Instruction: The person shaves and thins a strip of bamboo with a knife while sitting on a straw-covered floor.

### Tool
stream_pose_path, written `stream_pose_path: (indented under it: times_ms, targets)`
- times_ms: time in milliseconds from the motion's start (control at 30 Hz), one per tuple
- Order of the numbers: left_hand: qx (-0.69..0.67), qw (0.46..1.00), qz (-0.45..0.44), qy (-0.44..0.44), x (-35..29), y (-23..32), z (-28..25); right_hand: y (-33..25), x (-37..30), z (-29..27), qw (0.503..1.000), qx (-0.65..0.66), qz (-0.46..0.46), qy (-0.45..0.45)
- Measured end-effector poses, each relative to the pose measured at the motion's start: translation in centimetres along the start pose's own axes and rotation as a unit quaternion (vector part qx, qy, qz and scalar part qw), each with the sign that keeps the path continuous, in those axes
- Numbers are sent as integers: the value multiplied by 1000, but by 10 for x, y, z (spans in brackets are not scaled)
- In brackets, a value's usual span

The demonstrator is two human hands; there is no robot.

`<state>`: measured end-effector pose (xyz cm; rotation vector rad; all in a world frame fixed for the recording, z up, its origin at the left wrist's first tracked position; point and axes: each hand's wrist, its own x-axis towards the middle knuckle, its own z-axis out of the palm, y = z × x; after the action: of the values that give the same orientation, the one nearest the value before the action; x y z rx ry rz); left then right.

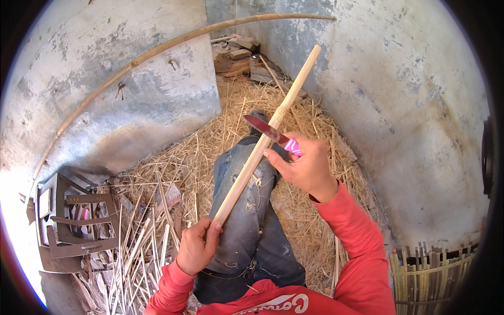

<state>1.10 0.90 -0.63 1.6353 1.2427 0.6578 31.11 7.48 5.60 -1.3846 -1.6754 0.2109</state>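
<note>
A long pale strip of split bamboo (242, 176) slants across my legs, its far end up and to the right. My left hand (197, 244) is closed round its near end, by my thigh. In my right hand (310, 164) is a knife (268, 129) with a dark reddish blade and a pink-and-white handle. The blade crosses the strip at about its middle, pointing up and left. My right thumb lies close to the strip's edge. Most of the knife handle is hidden inside my fingers.
Straw-like shavings (310, 223) cover the floor. Cut strips (139, 257) lie at the left beside a dark metal frame (79, 220). A long curved pole (134, 63) leans along the left wall. Bricks (241, 50) are piled in the far corner; a slatted bamboo piece (430, 278) stands lower right.
</note>
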Motion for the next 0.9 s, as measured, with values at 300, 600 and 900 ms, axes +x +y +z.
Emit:
stream_pose_path:
  times_ms: [300, 600, 900]
  targets:
    - [23, 1000, 2, -2, 0, 6, -5, -5, -12, -1, 980, 71, -18, -182]
    - [9, 1000, 13, 6, 3, 1, 2, -19, -17, -3, 998, 32, 50, -23]
    - [23, 1000, 10, 17, 2, 3, 2, 2, 2, 18, 998, -13, -20, 61]
